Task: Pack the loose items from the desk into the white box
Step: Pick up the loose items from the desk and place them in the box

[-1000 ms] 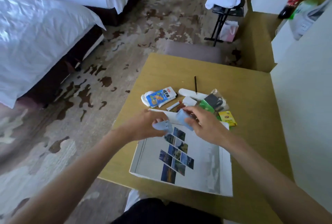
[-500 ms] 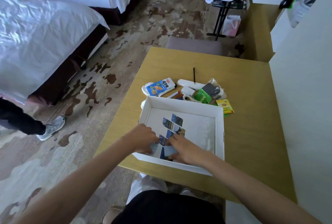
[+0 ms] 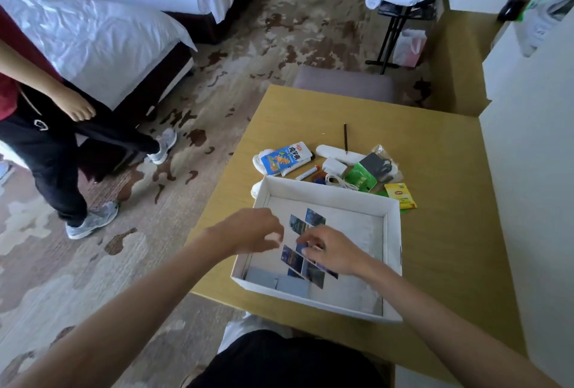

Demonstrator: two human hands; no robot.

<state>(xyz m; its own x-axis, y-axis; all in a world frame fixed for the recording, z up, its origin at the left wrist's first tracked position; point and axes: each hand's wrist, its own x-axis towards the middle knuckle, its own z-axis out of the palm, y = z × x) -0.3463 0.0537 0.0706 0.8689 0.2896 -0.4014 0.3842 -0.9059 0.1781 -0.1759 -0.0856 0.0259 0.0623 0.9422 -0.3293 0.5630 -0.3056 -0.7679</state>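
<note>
I see 1 yellow desk (image 3: 441,232) with 1 white box (image 3: 394,251) at its near edge, open top. 2 hands over the box: left hand (image 3: 251,233) loosely curled, holding nothing; right hand (image 3: 332,252) fingers pinched low on the box floor, possibly on a photo print (image 3: 292,258), blurred. 2 pale blue cards (image 3: 279,283) lie in the box's near-left corner. Behind the box, loose: 1 blue snack packet (image 3: 284,159), 1 green packet (image 3: 362,177), 1 yellow teabag (image 3: 400,196), 1 pencil (image 3: 345,137).
</note>
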